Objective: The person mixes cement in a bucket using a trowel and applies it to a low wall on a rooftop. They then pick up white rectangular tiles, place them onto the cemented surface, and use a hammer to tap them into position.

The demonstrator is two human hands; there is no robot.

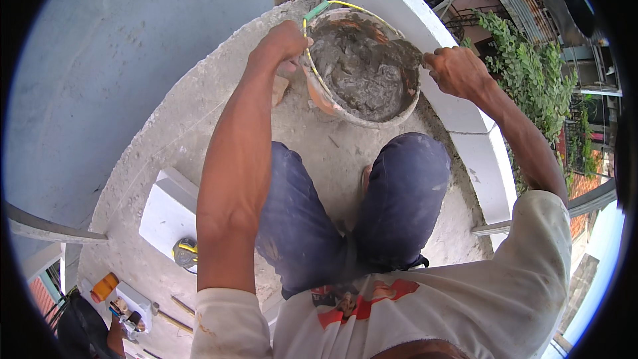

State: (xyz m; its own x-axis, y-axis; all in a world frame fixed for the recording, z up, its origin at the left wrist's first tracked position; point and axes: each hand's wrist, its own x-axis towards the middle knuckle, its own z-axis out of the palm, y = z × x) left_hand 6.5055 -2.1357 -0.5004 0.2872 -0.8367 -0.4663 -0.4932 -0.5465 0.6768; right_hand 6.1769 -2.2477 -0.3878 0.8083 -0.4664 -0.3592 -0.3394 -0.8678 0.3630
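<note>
A round bucket (319, 93) of wet grey mortar (359, 66) rests on the concrete slab beyond my bent knees, its yellow wire handle with a green grip raised at the left side. My left hand (286, 46) is closed on the bucket's left rim by that handle. My right hand (458, 70) is closed at the right rim, its fingers curled round something too hidden to make out, perhaps a tool in the mortar. A small rough chunk (280, 93) lies below my left hand.
A white block (159, 206) with a yellow-and-black tape measure (185, 252) lies left of me. Hammers (173, 319) and an orange container (105, 286) are at lower left. A low white wall (478, 166) borders the right, with plants and rooftops beyond. The slab's curved edge runs along the left.
</note>
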